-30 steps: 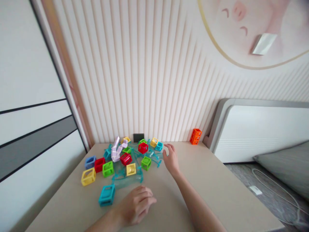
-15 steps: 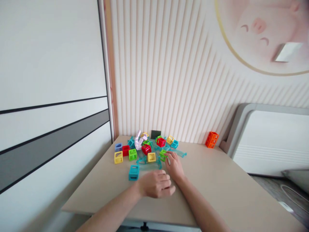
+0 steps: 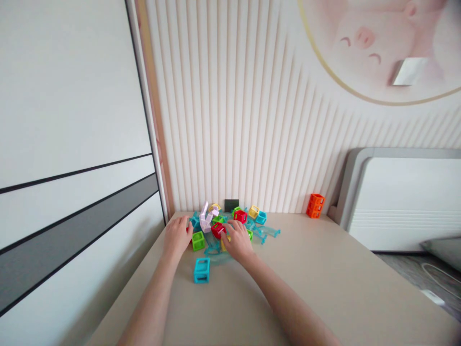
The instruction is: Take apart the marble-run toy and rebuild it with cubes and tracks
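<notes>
At the left of the block pile, my left hand (image 3: 175, 239) curls its fingers over a red cube block (image 3: 189, 230), which shows only in part. This hand covers the spot where a blue and a yellow block stood. My right hand (image 3: 238, 241) reaches into the middle of the pile, thumb and fingers apart, its tips at another red cube block (image 3: 218, 230). Under it, a yellow block (image 3: 224, 244) is mostly hidden. A green block (image 3: 249, 234) peeks out behind its knuckles. Between the hands sits a green open-sided block (image 3: 198, 241).
A turquoise block (image 3: 201, 270) stands nearer me. Translucent teal track pieces (image 3: 268, 232) lie among the blocks, with lilac pieces (image 3: 206, 218) on top. At the wall are a dark panel (image 3: 231, 205) and an orange block stack (image 3: 315, 206). A white cabinet (image 3: 90, 230) borders the table's left.
My left hand has moved forward and left, onto the blocks at the pile's left end. My right hand has left the green block and shifted left to the red one. The camera view has shifted slightly.
</notes>
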{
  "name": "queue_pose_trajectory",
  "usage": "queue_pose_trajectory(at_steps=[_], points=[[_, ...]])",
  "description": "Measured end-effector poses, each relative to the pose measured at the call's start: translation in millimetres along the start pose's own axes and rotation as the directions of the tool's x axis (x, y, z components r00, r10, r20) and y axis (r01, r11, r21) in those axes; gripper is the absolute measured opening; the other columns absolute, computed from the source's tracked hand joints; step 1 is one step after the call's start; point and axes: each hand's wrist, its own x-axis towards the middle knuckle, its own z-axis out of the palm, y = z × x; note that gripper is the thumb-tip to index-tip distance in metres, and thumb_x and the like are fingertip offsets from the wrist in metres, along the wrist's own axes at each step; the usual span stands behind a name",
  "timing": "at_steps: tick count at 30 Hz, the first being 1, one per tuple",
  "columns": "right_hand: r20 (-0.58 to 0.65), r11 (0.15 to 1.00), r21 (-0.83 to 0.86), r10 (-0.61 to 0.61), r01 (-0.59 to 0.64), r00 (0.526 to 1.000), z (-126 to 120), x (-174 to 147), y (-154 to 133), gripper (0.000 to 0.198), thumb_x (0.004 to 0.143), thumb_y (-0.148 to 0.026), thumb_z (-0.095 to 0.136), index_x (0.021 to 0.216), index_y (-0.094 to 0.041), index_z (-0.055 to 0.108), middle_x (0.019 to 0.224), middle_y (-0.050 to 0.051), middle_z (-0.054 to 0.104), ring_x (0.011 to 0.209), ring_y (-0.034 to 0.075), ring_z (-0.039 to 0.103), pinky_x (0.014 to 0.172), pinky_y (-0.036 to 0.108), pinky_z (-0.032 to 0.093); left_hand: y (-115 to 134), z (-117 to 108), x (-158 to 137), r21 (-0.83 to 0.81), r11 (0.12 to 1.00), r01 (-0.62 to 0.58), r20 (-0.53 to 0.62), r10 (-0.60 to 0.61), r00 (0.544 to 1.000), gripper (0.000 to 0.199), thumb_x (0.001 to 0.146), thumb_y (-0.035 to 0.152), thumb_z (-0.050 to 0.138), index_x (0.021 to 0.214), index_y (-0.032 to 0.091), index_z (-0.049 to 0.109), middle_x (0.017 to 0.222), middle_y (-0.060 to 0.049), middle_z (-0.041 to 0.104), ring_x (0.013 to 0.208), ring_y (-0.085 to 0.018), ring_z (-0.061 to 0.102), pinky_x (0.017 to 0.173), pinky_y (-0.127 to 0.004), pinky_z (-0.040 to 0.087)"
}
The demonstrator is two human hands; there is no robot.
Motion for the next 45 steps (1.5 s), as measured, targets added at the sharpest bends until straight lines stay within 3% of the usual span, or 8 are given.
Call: queue_pose_trajectory(at_steps=[3,6,12,23,30,33,41,45], points=[[0.157,0.993,-0.117,0.038,-0.02,0.987,5,18,-20,0.031,0.096,-0.037,0.055,0.12,-0.023,0.067,0.123,0.011,0.065,0.116,0.029,0.056,0.097,0.04,0.042,1,6,-8,0.055,0.998,0.016,0.11,-0.023,0.994,0.025,0.093,0.023,0.045,0.103,0.016,0.068,0.1,-0.013,0.071,0.099,-0.029,0.066,0.088,-0.039,0.049],[0.263,0.985,-0.172,0.064,-0.019,0.963,7,28,-29,0.026,0.093,-0.037,0.057,0.109,-0.021,0.07,0.114,0.013,0.068,0.109,0.029,0.06,0.091,0.04,0.043,1,6,-13,0.1,0.995,0.024,0.199,-0.044,0.979,0.024,0.091,0.018,0.045,0.1,0.017,0.068,0.101,-0.012,0.071,0.101,-0.03,0.065,0.087,-0.041,0.048],[0.292,0.983,-0.183,0.08,-0.027,0.953,9,29,-31,0.018,0.091,-0.026,0.058,0.1,-0.02,0.073,0.109,0.012,0.07,0.106,0.028,0.062,0.087,0.038,0.043,0,7,-18,0.132,0.99,0.047,0.329,-0.089,0.94,0.027,0.09,0.013,0.046,0.106,0.015,0.068,0.109,-0.014,0.07,0.108,-0.03,0.063,0.088,-0.041,0.048],[0.171,0.979,-0.168,0.142,-0.113,0.975,17,18,-24,0.014,0.091,-0.014,0.055,0.097,-0.018,0.067,0.111,0.015,0.069,0.101,0.028,0.064,0.08,0.037,0.045,-2,16,-18,0.095,0.991,0.09,0.411,-0.121,0.903,0.025,0.092,0.014,0.05,0.113,0.016,0.064,0.125,-0.015,0.061,0.108,-0.027,0.064,0.087,-0.037,0.05],[0.068,0.979,-0.096,0.187,-0.18,0.98,25,13,-19,0.006,0.093,-0.015,0.053,0.091,-0.019,0.057,0.088,0.008,0.07,0.083,0.024,0.068,0.072,0.031,0.042,0,15,-20,0.11,0.989,0.095,0.398,-0.131,0.908,0.024,0.092,0.011,0.047,0.11,0.014,0.062,0.123,-0.015,0.061,0.11,-0.027,0.064,0.088,-0.036,0.05],[0.013,0.977,-0.038,0.213,-0.212,0.977,29,11,-18,0.006,0.094,-0.018,0.049,0.09,-0.02,0.053,0.088,0.007,0.07,0.074,0.022,0.068,0.069,0.03,0.041,1,16,-21,0.111,0.99,0.088,0.397,-0.125,0.909,0.024,0.092,0.011,0.047,0.11,0.014,0.062,0.122,-0.015,0.062,0.111,-0.027,0.063,0.09,-0.036,0.049],[-0.149,0.948,0.228,0.259,-0.221,0.954,30,5,-13,0.008,0.096,-0.028,0.041,0.092,-0.024,0.046,0.084,0.005,0.072,0.074,0.023,0.068,0.065,0.03,0.042,-1,18,-22,0.093,0.994,0.059,0.413,-0.092,0.906,0.026,0.094,0.013,0.046,0.114,0.015,0.061,0.123,-0.015,0.063,0.111,-0.028,0.065,0.088,-0.038,0.05],[-0.201,0.915,0.351,0.28,-0.198,0.939,24,5,-13,0.011,0.098,-0.031,0.036,0.09,-0.025,0.042,0.084,0.004,0.07,0.069,0.021,0.066,0.059,0.028,0.043,-1,16,-22,0.085,0.995,0.053,0.42,-0.084,0.903,0.032,0.094,0.013,0.045,0.122,0.017,0.06,0.133,-0.017,0.06,0.116,-0.029,0.063,0.091,-0.04,0.049]])
